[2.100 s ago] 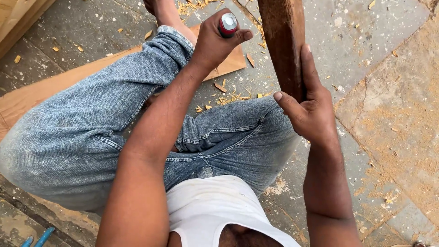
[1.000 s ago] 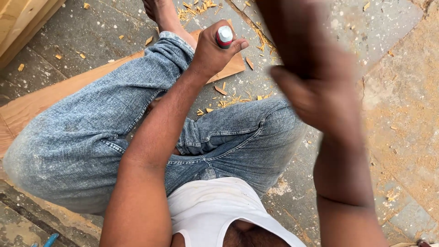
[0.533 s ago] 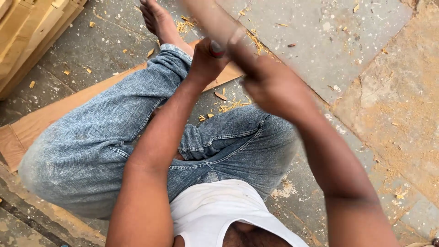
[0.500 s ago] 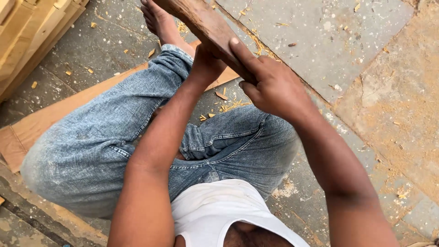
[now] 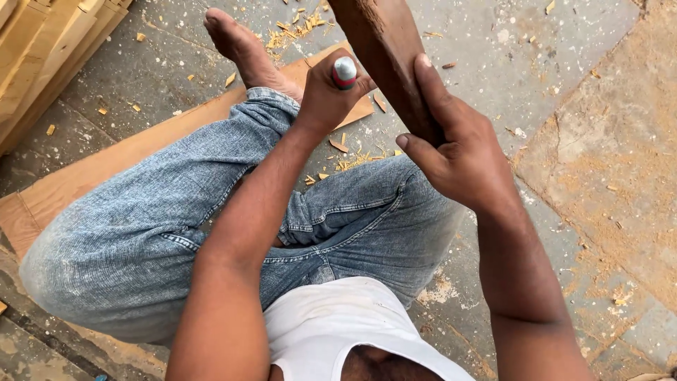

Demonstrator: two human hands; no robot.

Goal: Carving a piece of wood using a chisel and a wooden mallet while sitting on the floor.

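You sit on the stone floor [image 5: 606, 233] with your jeans-clad leg [image 5: 183, 212] stretched over a flat sheet of cardboard [image 5: 92, 176], your bare foot [image 5: 243, 49] at its far end. Stacked pale timber [image 5: 35, 56] lies at the upper left.

The dark wooden piece [image 5: 388, 56] stands steeply in front of you, running up out of view. Your right hand [image 5: 458, 148] wraps it from the right, fingers [image 5: 441, 99] closed along its face and thumb curled under; keep that grip firm and low so the wood cannot twist.

Your left hand [image 5: 324, 95] is closed in a fist around a small tool with a red and white handle [image 5: 345, 72], whose end pokes out above the thumb, just beside the wood. The working end is hidden, so you cannot tell where it bears. Keep that wrist braced over your knee, and keep your right fingers clear of the tool's line.

Wood shavings [image 5: 345, 159] lie scattered between your legs and near the foot.
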